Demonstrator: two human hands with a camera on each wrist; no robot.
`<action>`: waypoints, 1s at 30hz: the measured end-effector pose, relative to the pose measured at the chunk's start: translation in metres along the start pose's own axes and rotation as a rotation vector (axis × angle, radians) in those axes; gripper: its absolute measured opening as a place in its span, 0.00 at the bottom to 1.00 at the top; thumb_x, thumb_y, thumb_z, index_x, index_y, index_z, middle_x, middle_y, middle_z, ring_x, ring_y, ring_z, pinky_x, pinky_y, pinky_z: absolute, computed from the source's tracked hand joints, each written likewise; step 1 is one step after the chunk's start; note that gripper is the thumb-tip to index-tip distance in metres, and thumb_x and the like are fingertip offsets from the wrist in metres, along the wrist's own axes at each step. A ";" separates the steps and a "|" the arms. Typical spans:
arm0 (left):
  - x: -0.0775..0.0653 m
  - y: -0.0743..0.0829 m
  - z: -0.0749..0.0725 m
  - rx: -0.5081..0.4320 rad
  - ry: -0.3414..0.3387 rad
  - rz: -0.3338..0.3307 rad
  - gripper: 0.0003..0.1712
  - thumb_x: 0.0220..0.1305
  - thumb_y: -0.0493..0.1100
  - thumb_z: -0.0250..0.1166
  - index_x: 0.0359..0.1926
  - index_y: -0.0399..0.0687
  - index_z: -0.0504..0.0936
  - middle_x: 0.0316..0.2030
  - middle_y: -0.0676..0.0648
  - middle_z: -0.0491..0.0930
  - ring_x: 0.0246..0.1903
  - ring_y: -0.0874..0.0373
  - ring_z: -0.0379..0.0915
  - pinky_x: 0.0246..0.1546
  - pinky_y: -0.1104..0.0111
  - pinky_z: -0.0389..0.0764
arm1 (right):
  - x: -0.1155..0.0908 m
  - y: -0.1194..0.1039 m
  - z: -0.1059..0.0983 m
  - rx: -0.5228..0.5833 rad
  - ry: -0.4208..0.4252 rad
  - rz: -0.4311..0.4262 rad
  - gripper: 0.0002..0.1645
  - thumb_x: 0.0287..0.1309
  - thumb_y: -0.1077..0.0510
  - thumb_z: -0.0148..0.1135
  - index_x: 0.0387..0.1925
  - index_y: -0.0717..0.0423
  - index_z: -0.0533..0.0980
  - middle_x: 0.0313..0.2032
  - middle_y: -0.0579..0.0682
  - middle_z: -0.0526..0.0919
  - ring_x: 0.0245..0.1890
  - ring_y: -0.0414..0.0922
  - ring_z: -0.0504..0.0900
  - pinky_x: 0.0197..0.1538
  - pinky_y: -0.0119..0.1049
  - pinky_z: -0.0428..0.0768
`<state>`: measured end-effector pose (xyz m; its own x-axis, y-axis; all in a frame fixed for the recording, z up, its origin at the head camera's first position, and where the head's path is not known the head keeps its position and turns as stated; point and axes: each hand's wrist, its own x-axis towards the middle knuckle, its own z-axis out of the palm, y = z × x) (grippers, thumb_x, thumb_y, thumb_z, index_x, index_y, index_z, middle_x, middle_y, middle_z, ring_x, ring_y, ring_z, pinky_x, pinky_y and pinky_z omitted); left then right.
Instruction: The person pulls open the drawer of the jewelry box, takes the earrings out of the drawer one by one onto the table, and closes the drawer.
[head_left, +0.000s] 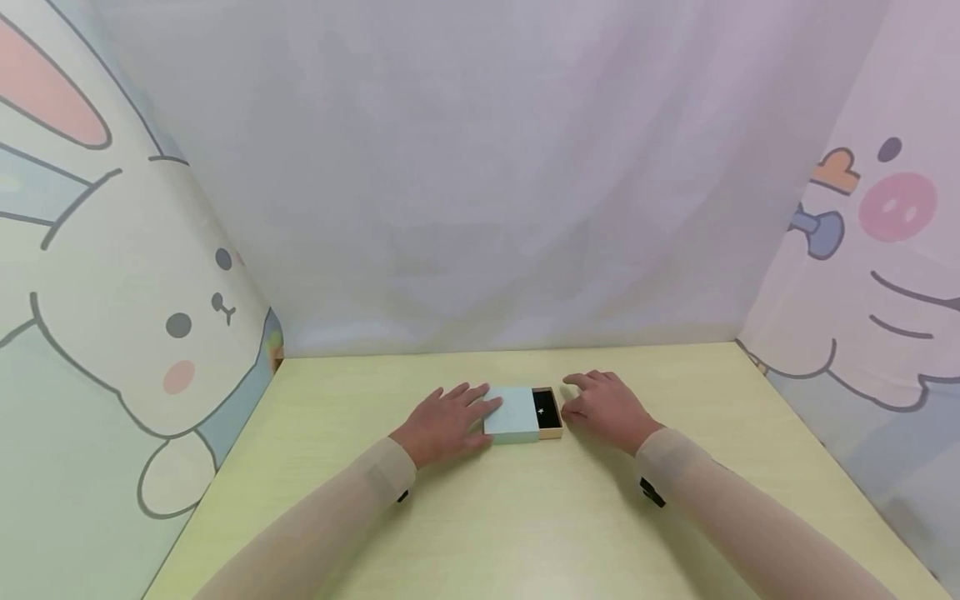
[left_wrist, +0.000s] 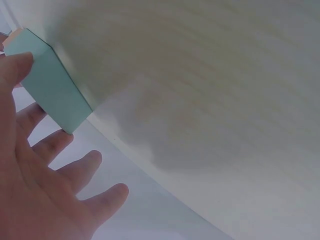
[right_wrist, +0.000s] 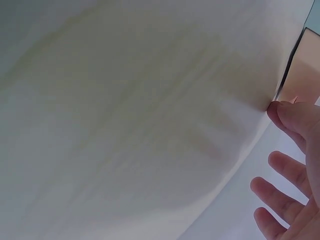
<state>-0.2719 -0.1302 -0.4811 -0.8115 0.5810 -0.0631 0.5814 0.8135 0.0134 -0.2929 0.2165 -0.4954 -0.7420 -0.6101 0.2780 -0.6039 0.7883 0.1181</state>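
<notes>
A pale mint-green drawer box (head_left: 512, 410) lies on the table, its tan inner tray (head_left: 551, 433) partly out to the right. Inside the tray is a black lining (head_left: 550, 406) with a small whitish piece on it, too small to identify. My left hand (head_left: 447, 422) holds the left end of the sleeve, index finger over the top and thumb (left_wrist: 21, 67) at the near side; the other fingers spread. At the tray's right end is my right hand (head_left: 606, 410). Its thumb and index fingertip come together there, pinching at the tray's end, where a thin reddish bit shows; the exact hold is partly hidden.
The pale yellow wooden table (head_left: 495, 508) reaches back to a whitish curtain (head_left: 465, 208). Cloth panels with a cartoon rabbit (head_left: 142, 308) on the left and a cartoon figure with a pink cheek (head_left: 862, 275) on the right flank it.
</notes>
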 end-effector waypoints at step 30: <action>-0.002 0.003 -0.003 -0.005 0.002 -0.001 0.40 0.90 0.69 0.61 0.93 0.69 0.68 0.94 0.50 0.66 0.91 0.40 0.67 0.88 0.35 0.75 | -0.004 0.002 -0.002 0.007 0.006 0.011 0.04 0.72 0.54 0.84 0.42 0.38 0.99 0.65 0.56 0.95 0.60 0.60 0.93 0.65 0.63 0.92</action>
<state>-0.2687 -0.1289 -0.4779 -0.8123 0.5800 -0.0612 0.5801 0.8144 0.0181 -0.2909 0.2211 -0.4945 -0.7466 -0.6011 0.2851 -0.5980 0.7941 0.1083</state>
